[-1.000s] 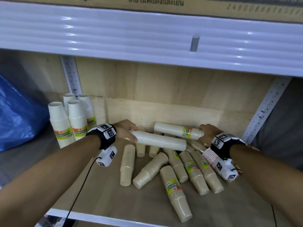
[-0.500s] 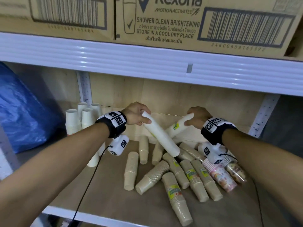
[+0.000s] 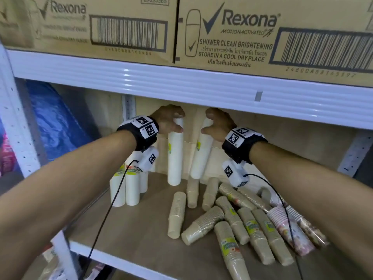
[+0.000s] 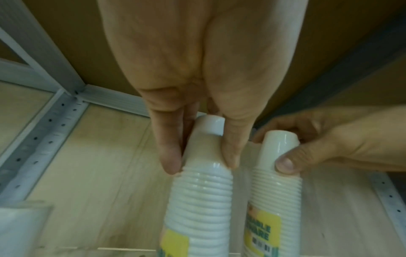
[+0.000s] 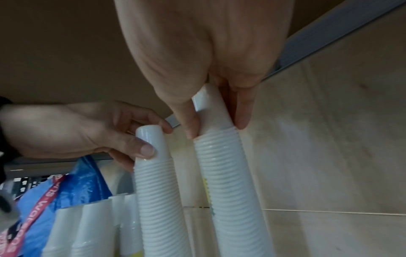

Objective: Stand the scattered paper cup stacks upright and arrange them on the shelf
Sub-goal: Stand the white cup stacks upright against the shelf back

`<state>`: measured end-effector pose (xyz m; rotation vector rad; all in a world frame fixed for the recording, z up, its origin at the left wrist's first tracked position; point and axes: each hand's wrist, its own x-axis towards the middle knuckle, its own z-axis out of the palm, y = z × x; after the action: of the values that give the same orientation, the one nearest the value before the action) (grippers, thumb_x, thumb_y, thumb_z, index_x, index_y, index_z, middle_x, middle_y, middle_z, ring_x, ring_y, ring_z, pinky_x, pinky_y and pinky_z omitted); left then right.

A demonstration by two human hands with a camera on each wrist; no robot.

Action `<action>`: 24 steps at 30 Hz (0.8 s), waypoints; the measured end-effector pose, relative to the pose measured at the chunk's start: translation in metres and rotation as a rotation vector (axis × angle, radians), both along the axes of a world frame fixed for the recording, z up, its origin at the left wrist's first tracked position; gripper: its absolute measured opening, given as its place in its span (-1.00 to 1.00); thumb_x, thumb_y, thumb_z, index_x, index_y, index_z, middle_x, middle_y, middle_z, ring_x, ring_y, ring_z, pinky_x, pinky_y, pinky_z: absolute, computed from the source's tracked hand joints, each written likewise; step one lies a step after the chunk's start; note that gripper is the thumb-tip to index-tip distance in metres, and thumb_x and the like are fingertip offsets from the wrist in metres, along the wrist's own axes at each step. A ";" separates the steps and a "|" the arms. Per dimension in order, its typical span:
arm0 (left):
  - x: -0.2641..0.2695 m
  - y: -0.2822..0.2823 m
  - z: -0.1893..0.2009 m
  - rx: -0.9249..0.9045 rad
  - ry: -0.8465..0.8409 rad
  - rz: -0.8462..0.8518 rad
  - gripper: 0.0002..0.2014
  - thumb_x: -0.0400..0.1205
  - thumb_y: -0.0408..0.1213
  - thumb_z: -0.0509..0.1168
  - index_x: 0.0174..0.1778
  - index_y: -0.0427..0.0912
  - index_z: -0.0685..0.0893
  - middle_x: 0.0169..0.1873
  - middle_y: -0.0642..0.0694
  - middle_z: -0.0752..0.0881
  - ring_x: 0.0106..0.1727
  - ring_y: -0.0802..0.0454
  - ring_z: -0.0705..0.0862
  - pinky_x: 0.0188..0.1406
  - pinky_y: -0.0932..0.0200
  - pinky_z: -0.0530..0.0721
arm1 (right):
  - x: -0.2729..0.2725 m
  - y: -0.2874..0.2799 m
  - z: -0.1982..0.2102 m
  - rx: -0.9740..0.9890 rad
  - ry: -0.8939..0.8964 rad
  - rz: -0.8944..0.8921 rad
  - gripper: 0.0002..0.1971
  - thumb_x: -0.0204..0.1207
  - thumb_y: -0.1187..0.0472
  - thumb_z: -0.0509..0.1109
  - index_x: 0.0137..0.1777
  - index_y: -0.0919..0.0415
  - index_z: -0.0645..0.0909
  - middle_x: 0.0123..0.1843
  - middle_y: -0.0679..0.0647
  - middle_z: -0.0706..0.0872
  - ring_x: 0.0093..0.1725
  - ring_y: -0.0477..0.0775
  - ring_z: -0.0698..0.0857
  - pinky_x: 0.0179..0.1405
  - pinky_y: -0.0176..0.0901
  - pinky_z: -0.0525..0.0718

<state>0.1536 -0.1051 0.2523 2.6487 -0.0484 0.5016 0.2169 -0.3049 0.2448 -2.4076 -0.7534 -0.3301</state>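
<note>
- The shelf [image 3: 129, 235] carries everything, and more of the Rexona cartons [image 3: 232, 33] on the tier above it shows than half a second ago.
- The brown cup stacks [image 3: 203, 225] lie scattered on the shelf's front right part, as they did before, with two patterned stacks [image 3: 290, 233] at their right edge.
- The upright white stacks [image 3: 129, 186] stand grouped at the shelf's back left.
- The left white stack [image 3: 175, 158], slanted half a second ago, now stands upright on the shelf near its back wall, just right of that group.
- The right white stack [image 3: 201, 152] has also risen; it leans slightly, its base low by the shelf's back wall.
- The left hand [image 3: 168, 119] pinches the top cup of its stack between thumb and fingers.
- The right hand [image 3: 219, 124] grips the top of its stack the same way.
</note>
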 end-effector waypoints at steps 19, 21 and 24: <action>-0.030 0.052 -0.057 0.005 0.174 0.187 -0.46 0.50 -0.17 0.53 0.40 -0.06 0.57 0.31 -0.15 0.62 0.23 -0.11 0.62 0.04 0.14 0.61 | -0.023 0.089 -0.058 -0.028 0.171 0.206 -0.46 0.41 0.25 0.55 0.38 0.12 0.49 0.42 0.05 0.58 0.25 0.07 0.60 0.03 -0.21 0.53; -0.029 0.051 -0.064 -0.007 0.191 0.190 -0.46 0.48 -0.16 0.54 0.39 -0.03 0.58 0.30 -0.14 0.62 0.22 -0.10 0.63 0.11 0.07 0.66 | -0.023 0.091 -0.064 -0.042 0.182 0.222 -0.46 0.40 0.26 0.56 0.37 0.15 0.50 0.40 0.07 0.59 0.21 0.06 0.59 0.06 -0.17 0.57; -0.028 0.048 -0.071 -0.002 0.184 0.196 -0.46 0.47 -0.15 0.54 0.37 -0.01 0.59 0.30 -0.11 0.63 0.22 -0.08 0.61 0.08 0.09 0.64 | -0.022 0.093 -0.071 -0.077 0.197 0.245 -0.49 0.38 0.25 0.57 0.32 0.16 0.52 0.38 0.09 0.60 0.12 0.03 0.54 0.02 -0.17 0.56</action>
<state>0.1256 -0.0566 0.1810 2.6998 0.2692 0.3167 0.1949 -0.2118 0.1738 -2.3418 -0.9712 0.0345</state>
